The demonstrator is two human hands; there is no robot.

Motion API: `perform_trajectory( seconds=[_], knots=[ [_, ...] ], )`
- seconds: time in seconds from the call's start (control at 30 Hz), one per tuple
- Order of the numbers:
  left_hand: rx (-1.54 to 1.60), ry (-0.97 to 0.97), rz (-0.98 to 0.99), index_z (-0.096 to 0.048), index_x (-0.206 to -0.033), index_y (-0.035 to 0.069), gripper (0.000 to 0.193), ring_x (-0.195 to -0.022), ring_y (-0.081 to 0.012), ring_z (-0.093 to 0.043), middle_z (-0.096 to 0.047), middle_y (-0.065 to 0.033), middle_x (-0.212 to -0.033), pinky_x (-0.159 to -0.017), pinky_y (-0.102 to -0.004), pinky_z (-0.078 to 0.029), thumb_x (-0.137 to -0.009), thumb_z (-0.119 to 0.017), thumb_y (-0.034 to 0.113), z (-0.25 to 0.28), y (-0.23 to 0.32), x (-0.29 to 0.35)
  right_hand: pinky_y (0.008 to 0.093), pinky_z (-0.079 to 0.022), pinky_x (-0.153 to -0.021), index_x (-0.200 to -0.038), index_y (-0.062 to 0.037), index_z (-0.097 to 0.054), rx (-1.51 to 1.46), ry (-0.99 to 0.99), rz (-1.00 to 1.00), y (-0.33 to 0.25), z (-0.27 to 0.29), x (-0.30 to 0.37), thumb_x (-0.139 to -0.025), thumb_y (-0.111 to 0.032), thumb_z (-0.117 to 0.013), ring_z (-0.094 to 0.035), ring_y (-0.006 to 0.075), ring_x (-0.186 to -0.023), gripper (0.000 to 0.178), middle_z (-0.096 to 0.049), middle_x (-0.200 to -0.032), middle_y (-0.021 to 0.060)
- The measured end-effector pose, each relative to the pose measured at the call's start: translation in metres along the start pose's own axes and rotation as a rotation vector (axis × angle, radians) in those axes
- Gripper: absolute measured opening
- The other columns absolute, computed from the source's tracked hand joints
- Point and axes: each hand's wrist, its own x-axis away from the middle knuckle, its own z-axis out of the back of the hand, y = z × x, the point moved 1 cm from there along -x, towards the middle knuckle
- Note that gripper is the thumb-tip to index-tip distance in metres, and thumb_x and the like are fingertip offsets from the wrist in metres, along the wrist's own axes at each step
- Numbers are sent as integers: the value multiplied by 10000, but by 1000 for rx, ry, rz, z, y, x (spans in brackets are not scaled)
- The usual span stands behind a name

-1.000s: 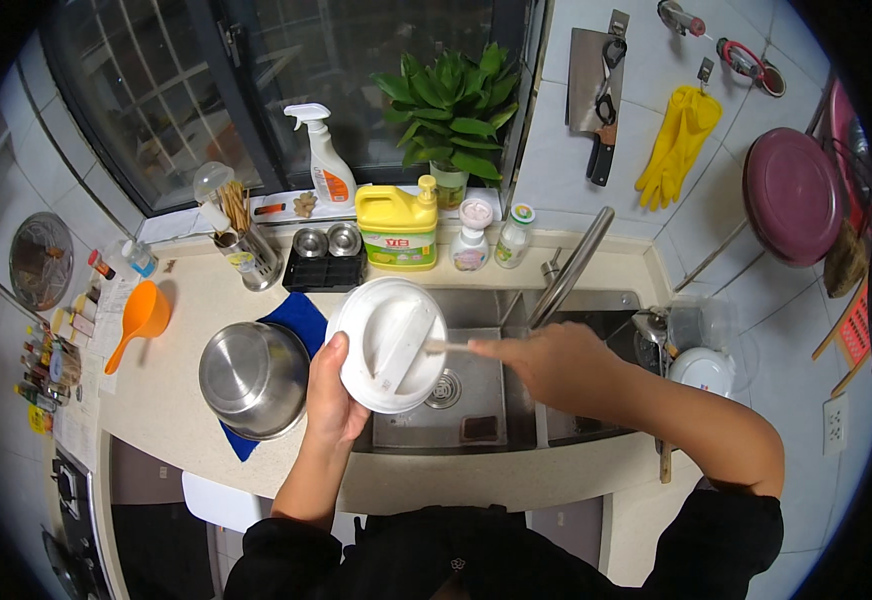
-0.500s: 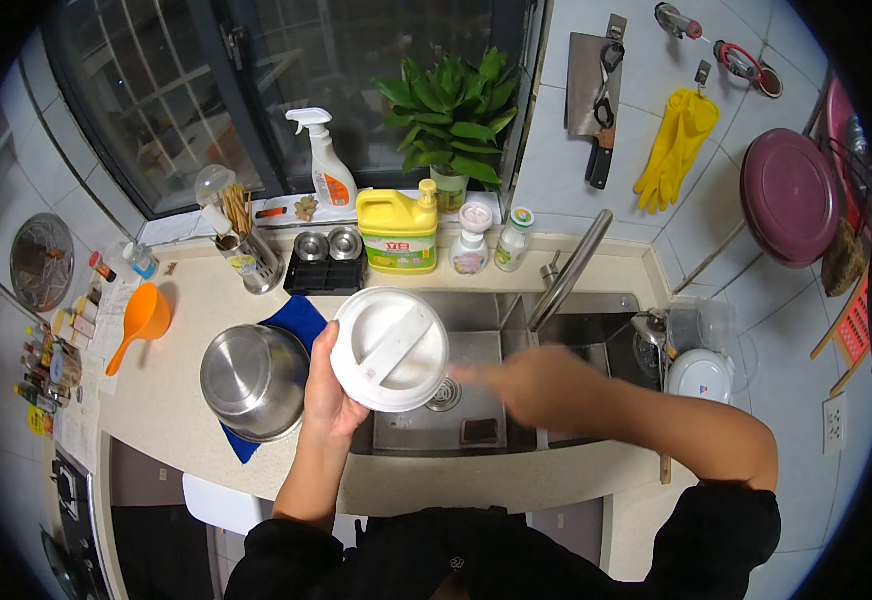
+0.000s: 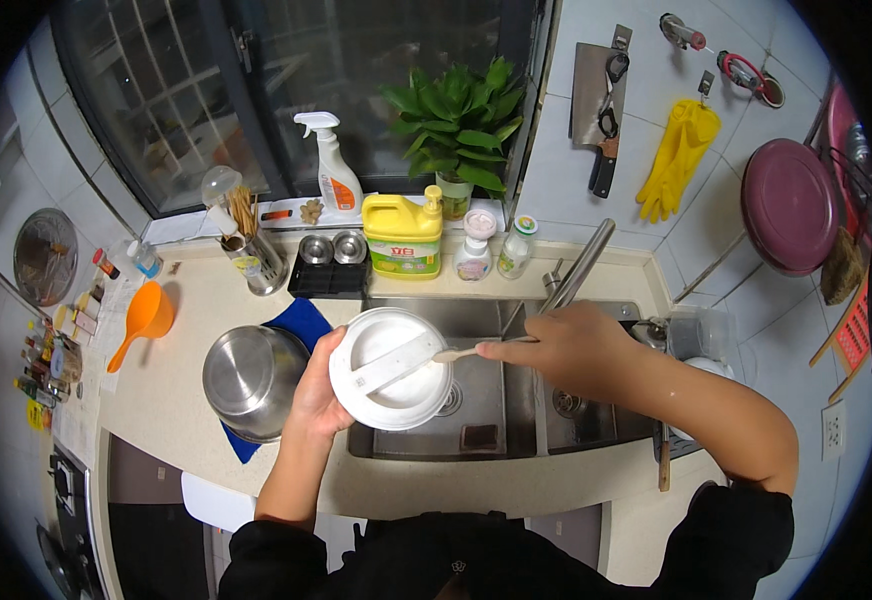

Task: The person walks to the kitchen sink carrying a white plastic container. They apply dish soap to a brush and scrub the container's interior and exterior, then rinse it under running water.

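Since half a second ago, our right hand (image 3: 584, 350) has moved up and rightward, fingers closed around a toothbrush (image 3: 464, 352) whose head is at the white lid's (image 3: 399, 388) crossbar (image 3: 392, 366). Our left hand (image 3: 320, 388) grips the lid's left edge above the sink (image 3: 474, 395).

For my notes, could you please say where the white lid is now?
In the head view, the white lid is left of centre, held in the left hand above the left edge of the sink, right of the steel pot.
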Motion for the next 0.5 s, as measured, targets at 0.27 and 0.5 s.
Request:
perform_trajectory(
  seconds=[0.27,0.5],
  knots=[
    [-36,92,-10,-502,-1146,4,447,-888,-261,-623,-598,-158,-1047,-695,-393,-557,-879,-452,360,-6,-6,-2,287,-418,-421,-1247,-282,-487,-21,-47,23,-18,-13,-2,-731,-53,-538,-493,176,-475,567,-466,-652,33],
    [50,-26,70,-526,-1130,9,448,-912,-267,-614,-597,-158,-1053,-750,-400,-538,-867,-467,368,-3,-5,-3,295,-420,-442,-1224,-265,-512,-154,145,44,-27,-21,-8,-723,-44,-539,-509,175,-503,548,-465,-645,26]
  ],
)
